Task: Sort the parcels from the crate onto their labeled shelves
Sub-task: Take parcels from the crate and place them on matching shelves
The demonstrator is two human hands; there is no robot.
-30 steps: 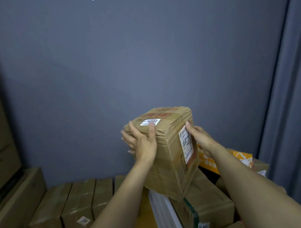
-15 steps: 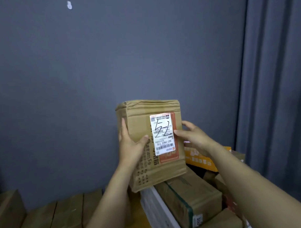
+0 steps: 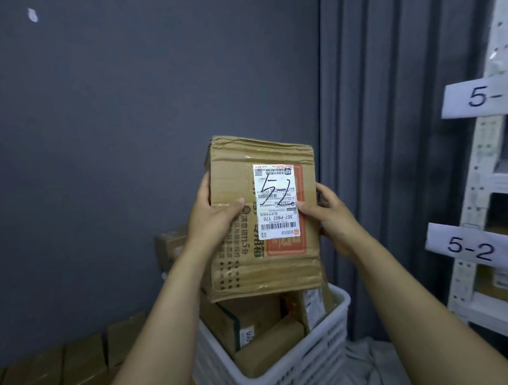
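Above the crate [image 3: 341, 300], left hand [image 3: 216, 219] and right hand [image 3: 325, 214] grip the box [image 3: 232, 170] by its side edges; shelves [image 3: 473, 167] stand apart, rightward.

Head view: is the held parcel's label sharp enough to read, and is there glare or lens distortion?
Head view: dim, even light; the label on the parcel is sharp and readable, faint tape sheen only; the shelf upright at right leans, wide-angle distortion.

Brown parcel [image 3: 267, 266], white crate [image 3: 319, 360]

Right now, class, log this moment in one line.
parcel marked 5-2 | left hand, right hand grip it | above crate | shelf tag 5-2 at right
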